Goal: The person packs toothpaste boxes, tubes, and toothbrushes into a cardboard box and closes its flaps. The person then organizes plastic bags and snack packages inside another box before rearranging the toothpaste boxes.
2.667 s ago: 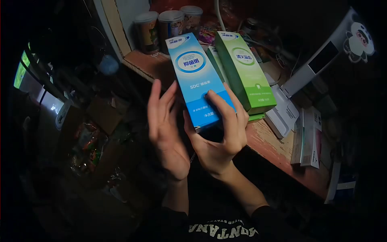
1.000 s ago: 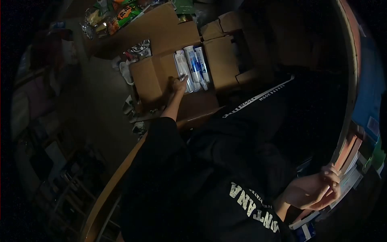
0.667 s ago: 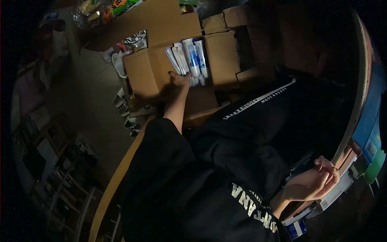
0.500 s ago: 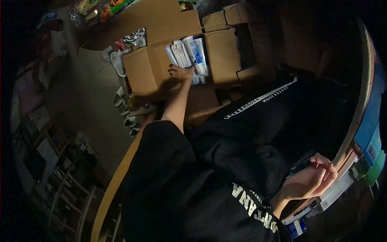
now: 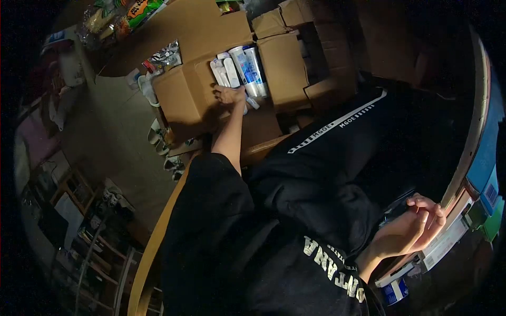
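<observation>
Two tubes (image 5: 247, 68), white with blue printing, were seen lying side by side and slightly aslant within an open cardboard box (image 5: 191, 89); their lettering was too small to be read. Several slim packs (image 5: 224, 72), long, narrow, pale and round-ended, were ranged to the left of the tubes. The left hand (image 5: 230, 95) was extended into the box, its fingers loosely spread and bent over the lower ends of the packs; whether contact was made could not be told. The right hand (image 5: 416, 226) was held well apart from the left, palm turned up, fingers half curled and thumb raised, just beside the edge of the counter (image 5: 470, 142). On the counter a blue package (image 5: 490, 131) was noted. A crumpled silver bag (image 5: 166, 55) was placed beyond the box's left flap, printed partly in red.
</observation>
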`<state>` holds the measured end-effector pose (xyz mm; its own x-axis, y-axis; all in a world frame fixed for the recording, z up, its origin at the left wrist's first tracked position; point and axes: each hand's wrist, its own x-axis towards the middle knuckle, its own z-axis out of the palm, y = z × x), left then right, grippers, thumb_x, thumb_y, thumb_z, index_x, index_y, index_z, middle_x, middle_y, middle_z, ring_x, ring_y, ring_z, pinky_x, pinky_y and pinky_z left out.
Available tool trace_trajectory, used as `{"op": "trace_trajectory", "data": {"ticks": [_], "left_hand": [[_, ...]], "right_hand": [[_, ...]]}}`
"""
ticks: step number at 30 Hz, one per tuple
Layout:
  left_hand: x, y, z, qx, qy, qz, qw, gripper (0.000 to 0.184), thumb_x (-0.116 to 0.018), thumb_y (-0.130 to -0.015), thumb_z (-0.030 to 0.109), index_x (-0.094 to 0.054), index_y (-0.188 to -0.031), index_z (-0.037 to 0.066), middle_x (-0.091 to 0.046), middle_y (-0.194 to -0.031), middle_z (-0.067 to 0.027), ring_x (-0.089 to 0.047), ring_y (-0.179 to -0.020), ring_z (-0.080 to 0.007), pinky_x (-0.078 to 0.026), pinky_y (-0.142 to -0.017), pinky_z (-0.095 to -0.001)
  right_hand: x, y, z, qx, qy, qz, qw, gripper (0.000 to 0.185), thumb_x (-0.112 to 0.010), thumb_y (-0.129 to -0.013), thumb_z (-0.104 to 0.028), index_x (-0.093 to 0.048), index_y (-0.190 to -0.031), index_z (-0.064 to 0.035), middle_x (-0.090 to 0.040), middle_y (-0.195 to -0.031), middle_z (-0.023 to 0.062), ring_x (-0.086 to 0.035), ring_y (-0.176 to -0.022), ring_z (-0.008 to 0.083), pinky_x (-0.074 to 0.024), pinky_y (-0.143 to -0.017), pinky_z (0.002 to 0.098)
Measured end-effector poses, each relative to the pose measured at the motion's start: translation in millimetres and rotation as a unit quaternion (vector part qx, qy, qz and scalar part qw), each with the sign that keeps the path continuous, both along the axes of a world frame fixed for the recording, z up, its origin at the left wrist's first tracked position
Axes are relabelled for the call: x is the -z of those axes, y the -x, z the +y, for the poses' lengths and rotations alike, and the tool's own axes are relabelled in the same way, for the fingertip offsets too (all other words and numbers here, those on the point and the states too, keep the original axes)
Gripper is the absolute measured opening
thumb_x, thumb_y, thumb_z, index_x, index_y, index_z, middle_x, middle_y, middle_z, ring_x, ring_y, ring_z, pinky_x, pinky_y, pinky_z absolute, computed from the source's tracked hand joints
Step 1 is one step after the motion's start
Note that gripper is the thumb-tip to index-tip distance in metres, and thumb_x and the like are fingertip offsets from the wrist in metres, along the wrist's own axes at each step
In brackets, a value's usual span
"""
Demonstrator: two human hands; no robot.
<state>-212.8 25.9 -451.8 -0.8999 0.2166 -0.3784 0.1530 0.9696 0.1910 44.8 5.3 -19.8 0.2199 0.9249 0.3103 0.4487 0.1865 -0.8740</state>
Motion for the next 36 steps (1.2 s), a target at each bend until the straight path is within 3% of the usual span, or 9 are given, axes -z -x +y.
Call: {"op": "trace_trajectory", "data": {"ticks": [6, 11, 19, 23, 24, 27, 29, 31, 36], "left_hand": [[0, 39, -39, -0.014, -0.033, 0.055, 0.998, 0.066, -0.073, -0.054, 0.021, -0.034, -0.105, 0.006, -0.058, -0.082, -0.0178, -0.058, -0.077, -0.0360, -0.046, -0.067, -0.0428], [58, 89, -76, 0.083, -0.368, -0.129, 0.917, 0.047, -0.076, -0.057, 0.019, -0.049, -0.091, 0.002, -0.061, -0.083, -0.0154, -0.059, -0.076, -0.0304, -0.045, -0.068, -0.0382], [59, 112, -64, 0.127, -0.278, -0.169, 0.937, 0.040, -0.069, -0.067, 0.019, -0.054, -0.099, 0.000, -0.062, -0.084, -0.0158, -0.059, -0.078, -0.0290, -0.045, -0.073, -0.0358], [13, 96, -51, -0.100, -0.201, -0.276, 0.934, 0.031, -0.061, -0.073, 0.024, -0.058, -0.093, 0.000, -0.061, -0.083, -0.0177, -0.059, -0.079, -0.0314, -0.045, -0.071, -0.0382], [14, 98, -52, 0.039, -0.204, -0.169, 0.963, 0.032, -0.058, -0.076, 0.020, -0.052, -0.101, 0.000, -0.060, -0.080, -0.0201, -0.058, -0.078, -0.0357, -0.046, -0.068, -0.0408], [-16, 77, -57, 0.144, -0.070, -0.042, 0.986, 0.038, -0.055, -0.078, 0.017, -0.042, -0.110, 0.000, -0.058, -0.084, -0.0233, -0.056, -0.081, -0.0386, -0.044, -0.069, -0.0419], [-30, 51, -58, 0.165, -0.174, 0.015, 0.971, 0.043, -0.054, -0.076, 0.014, -0.036, -0.112, 0.002, -0.056, -0.089, -0.0230, -0.053, -0.085, -0.0392, -0.043, -0.072, -0.0427], [-60, 32, -44, 0.298, -0.213, 0.247, 0.897, 0.040, -0.054, -0.073, 0.011, -0.039, -0.109, 0.001, -0.052, -0.088, -0.0207, -0.049, -0.086, -0.0378, -0.042, -0.073, -0.0436], [-9, -1, -49, 0.299, -0.115, 0.021, 0.947, 0.012, -0.060, -0.064, 0.006, -0.052, -0.072, 0.000, -0.057, -0.068, -0.0174, -0.057, -0.065, -0.0326, -0.046, -0.057, -0.0427]], "right_hand": [[3, -3, -3, 0.021, 0.031, -0.019, 0.999, 0.023, -0.038, -0.083, -0.009, -0.044, -0.102, 0.0021, -0.051, -0.077, 0.0126, -0.048, -0.073, 0.0169, -0.0404, -0.069, 0.0287], [8, 6, 1, 0.020, 0.053, -0.008, 0.998, 0.023, -0.035, -0.083, -0.004, -0.040, -0.104, 0.0029, -0.051, -0.073, 0.0132, -0.046, -0.065, 0.0167, -0.0402, -0.068, 0.0312], [9, 5, 2, 0.031, 0.062, -0.002, 0.998, 0.022, -0.037, -0.082, -0.004, -0.040, -0.103, 0.0026, -0.050, -0.072, 0.0127, -0.046, -0.064, 0.0171, -0.0391, -0.068, 0.0309], [10, 11, 4, 0.031, 0.073, 0.017, 0.997, 0.022, -0.039, -0.082, -0.006, -0.040, -0.103, 0.0028, -0.050, -0.071, 0.0126, -0.046, -0.064, 0.0175, -0.0383, -0.066, 0.0291], [10, 12, 4, 0.031, 0.074, 0.018, 0.997, 0.022, -0.039, -0.082, -0.006, -0.040, -0.103, 0.0028, -0.050, -0.071, 0.0126, -0.046, -0.064, 0.0175, -0.0383, -0.066, 0.0291], [11, 13, 4, 0.035, 0.077, 0.027, 0.996, 0.022, -0.040, -0.082, -0.006, -0.040, -0.102, 0.0028, -0.050, -0.071, 0.0124, -0.046, -0.064, 0.0175, -0.0384, -0.065, 0.0282], [11, 12, 3, 0.031, 0.085, 0.019, 0.996, 0.022, -0.040, -0.082, -0.006, -0.040, -0.103, 0.0030, -0.051, -0.071, 0.0127, -0.047, -0.064, 0.0174, -0.0385, -0.064, 0.0276], [11, 11, 3, 0.031, 0.083, 0.024, 0.996, 0.023, -0.040, -0.082, -0.005, -0.040, -0.103, 0.0031, -0.051, -0.072, 0.0128, -0.047, -0.064, 0.0174, -0.0386, -0.064, 0.0276], [13, 10, 4, 0.040, 0.087, 0.029, 0.995, 0.023, -0.040, -0.082, -0.005, -0.040, -0.103, 0.0030, -0.052, -0.073, 0.0131, -0.047, -0.064, 0.0171, -0.0389, -0.064, 0.0273]]}}
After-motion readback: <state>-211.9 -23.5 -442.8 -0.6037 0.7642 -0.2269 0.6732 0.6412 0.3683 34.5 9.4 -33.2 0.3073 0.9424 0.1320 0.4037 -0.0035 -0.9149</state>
